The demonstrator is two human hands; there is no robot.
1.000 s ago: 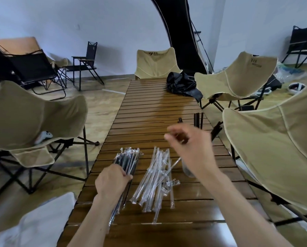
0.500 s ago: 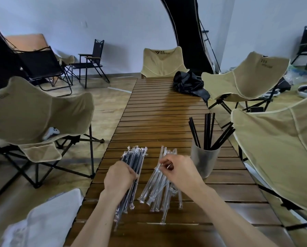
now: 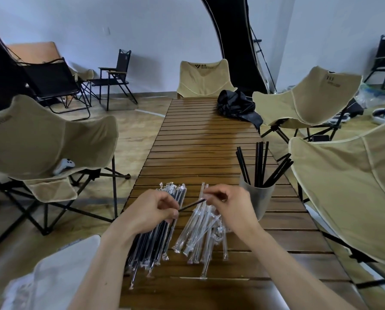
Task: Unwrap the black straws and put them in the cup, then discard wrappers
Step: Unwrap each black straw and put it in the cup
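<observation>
A black straw (image 3: 191, 205) stretches between my two hands above the slatted wooden table (image 3: 200, 139). My left hand (image 3: 152, 212) pinches its near end; my right hand (image 3: 228, 205) pinches the far end, where a clear wrapper seems to sit. Under my left hand lies a bundle of wrapped black straws (image 3: 158, 242). A heap of empty clear wrappers (image 3: 200, 238) lies below my right hand. A translucent cup (image 3: 257, 199) holding several unwrapped black straws (image 3: 262, 164) stands just right of my right hand.
Tan folding chairs flank the table: one on the left (image 3: 44, 144), one close on the right (image 3: 352, 189), one at the far end (image 3: 204, 79). A black bag (image 3: 237, 106) lies on the far table. White cloth (image 3: 53, 274) is at lower left.
My right hand came back from the cup to the wrapper heap, then rose. My left hand lifted off the wrapped bundle, and a black straw now spans both hands.
</observation>
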